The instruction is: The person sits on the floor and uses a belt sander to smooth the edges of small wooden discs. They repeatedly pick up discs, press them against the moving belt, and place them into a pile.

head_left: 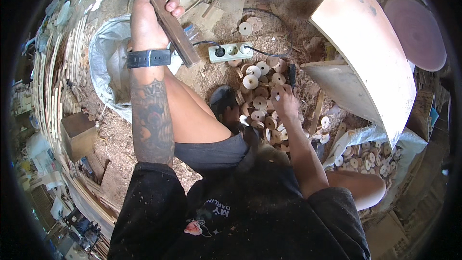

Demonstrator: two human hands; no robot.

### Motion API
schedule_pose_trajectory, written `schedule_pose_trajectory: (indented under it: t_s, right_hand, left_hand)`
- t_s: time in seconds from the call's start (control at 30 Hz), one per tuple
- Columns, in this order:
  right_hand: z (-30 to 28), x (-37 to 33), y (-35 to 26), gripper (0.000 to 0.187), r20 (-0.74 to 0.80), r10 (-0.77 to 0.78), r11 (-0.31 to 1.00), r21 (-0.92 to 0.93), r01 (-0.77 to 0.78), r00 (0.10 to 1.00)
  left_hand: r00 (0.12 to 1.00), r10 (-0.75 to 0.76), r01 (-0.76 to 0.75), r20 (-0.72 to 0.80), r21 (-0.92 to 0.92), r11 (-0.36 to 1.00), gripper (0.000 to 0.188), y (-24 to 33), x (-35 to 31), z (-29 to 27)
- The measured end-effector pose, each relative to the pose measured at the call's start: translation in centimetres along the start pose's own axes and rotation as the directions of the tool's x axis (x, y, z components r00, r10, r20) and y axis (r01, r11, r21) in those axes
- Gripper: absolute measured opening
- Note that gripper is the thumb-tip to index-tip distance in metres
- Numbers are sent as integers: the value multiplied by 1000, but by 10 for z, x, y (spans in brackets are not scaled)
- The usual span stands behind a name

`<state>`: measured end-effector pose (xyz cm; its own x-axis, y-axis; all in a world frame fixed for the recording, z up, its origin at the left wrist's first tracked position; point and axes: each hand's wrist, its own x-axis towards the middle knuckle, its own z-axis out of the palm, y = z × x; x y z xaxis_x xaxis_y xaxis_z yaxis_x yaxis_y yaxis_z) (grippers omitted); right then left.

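My left hand (156, 7), raised at the upper left, is closed around one end of a long dark wooden bar (179, 38). The bar slants down to the right. My right hand (288, 106) is over a heap of round wooden discs with centre holes (259, 102), its fingers closed on a wooden disc (276, 93) at the heap's right side. That disc is partly hidden by the fingers. Just beyond the hand a black, narrow object (292, 74) stands among the discs; its kind is unclear.
A white power strip (219, 54) with plugged cords lies beyond the heap. An open white sack (103, 67) stands left; another sack (414, 139) full of discs lies right. A large pale board (365, 43) rises at the right. Stacked wood strips (55, 82) line the left.
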<state>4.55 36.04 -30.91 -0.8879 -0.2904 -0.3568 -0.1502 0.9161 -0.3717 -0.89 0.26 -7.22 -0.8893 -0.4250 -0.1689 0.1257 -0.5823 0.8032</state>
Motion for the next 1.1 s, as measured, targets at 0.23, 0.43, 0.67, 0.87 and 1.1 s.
schedule_pose_trajectory:
  t_s: [0.23, 0.43, 0.67, 0.87, 1.1]
  right_hand:
    - [-16, -7, 1, 49, -107, -10, 987, 157, 27, 994]
    - [4, 12, -49, 43, -251, -184, 895, 358, 268, 950]
    - [38, 30, -83, 58, -69, -229, 973, 9, 230, 971]
    - [17, 33, -66, 60, -5, -80, 949, 306, 78, 997]
    - [-16, 59, -9, 36, -387, -46, 958, 244, 151, 921]
  left_hand:
    - [998, -25, 25, 50, 1, 1000, 14, 1, -3, 0]
    - [1000, -19, 18, 11, 22, 1000, 15, 2, -6, 1]
    - [1000, -27, 27, 0, 4, 1000, 14, 0, -8, 4]
    - [998, -31, 31, -46, 4, 1000, 15, -3, -8, 10]
    - [999, -19, 20, -33, 25, 999, 17, -5, -11, 13]
